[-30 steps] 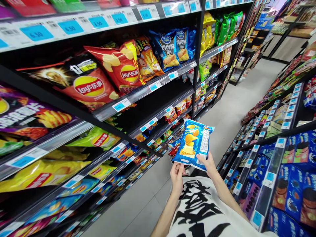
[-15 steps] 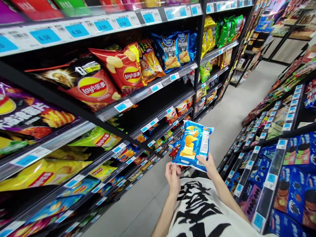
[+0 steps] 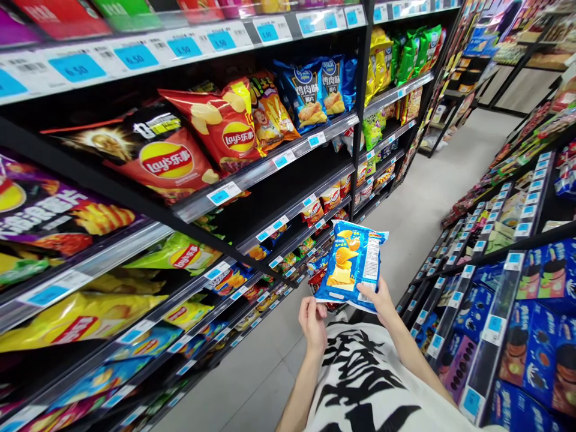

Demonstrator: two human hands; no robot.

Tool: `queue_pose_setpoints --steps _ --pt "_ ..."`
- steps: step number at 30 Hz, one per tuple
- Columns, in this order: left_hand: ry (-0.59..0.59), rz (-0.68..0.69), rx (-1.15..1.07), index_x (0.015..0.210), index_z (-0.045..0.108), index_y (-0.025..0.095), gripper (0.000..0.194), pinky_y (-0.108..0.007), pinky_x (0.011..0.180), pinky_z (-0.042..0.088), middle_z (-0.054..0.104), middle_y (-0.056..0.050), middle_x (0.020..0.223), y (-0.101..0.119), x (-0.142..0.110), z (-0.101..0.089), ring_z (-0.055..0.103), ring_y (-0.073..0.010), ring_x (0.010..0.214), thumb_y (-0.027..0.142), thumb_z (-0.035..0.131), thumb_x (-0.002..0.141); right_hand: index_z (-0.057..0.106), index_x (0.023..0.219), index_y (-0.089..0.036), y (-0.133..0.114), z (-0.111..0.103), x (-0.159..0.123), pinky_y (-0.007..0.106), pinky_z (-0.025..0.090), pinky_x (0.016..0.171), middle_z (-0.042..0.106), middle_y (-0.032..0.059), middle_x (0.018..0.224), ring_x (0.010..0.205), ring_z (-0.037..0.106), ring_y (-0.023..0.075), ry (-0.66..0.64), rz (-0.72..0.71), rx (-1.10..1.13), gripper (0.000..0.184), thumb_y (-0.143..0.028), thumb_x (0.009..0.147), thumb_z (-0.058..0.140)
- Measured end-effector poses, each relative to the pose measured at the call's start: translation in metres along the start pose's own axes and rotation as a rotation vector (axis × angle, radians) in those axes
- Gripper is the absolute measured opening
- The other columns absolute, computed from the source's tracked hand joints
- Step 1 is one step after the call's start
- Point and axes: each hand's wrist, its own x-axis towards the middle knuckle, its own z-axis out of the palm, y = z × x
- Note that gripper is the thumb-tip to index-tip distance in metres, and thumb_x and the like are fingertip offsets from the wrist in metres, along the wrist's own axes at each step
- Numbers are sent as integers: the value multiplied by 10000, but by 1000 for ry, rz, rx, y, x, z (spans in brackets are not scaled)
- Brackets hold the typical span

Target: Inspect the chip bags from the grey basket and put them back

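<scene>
A blue bag of chips [image 3: 344,264] is held upright in front of me, its printed back with a barcode panel facing me. My right hand [image 3: 377,297] grips its lower right side, with the thumb over the front and the other fingers behind. At the lower left corner of the bag is my left hand [image 3: 312,319]. Its fingers are curled closed right beside the corner, and I see nothing held in them.
Black shelves [image 3: 279,161] of chip bags rise on the left, with red Lay's bags [image 3: 167,159] and blue bags [image 3: 306,96] on an upper level. Low shelves with blue boxes [image 3: 531,342] line the right. A grey floor aisle [image 3: 414,186] runs ahead.
My left hand has shifted slightly left and down, away from the bag's corner. The right hand keeps hold of the bag, which has barely moved.
</scene>
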Motion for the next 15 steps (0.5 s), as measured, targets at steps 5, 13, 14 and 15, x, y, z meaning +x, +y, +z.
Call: queue_pose_setpoints --steps 5,13,14,15 --pt "28 8 14 787 550 216 471 -211 556 385 470 98 507 -4 2 -2 420 -85 499 587 838 824 624 1401 -288 2 0 1 542 630 1035 778 89 1356 1228 747 384 7 -22 -26 854 -513 655 974" --pt "68 10 44 874 585 217 464 -217 555 381 469 107 511 -10 7 -8 423 -94 500 579 862 792 613 1421 -274 2 2 -1 563 580 1098 752 97 1399 1273 717 382 24 -130 -118 917 -488 614 991" --pt "78 11 43 895 587 218 471 -216 551 377 464 112 511 -10 8 -10 419 -94 500 576 871 781 612 1420 -270 1 2 -1 564 575 1106 752 97 1398 1276 714 381 22 -133 -117 914 -487 616 990" --pt "87 14 46 910 587 218 479 -216 548 373 458 115 512 -11 9 -11 414 -95 500 577 875 775 613 1418 -268 0 2 -1 565 574 1107 755 97 1391 1273 715 380 21 -132 -111 907 -488 622 987"
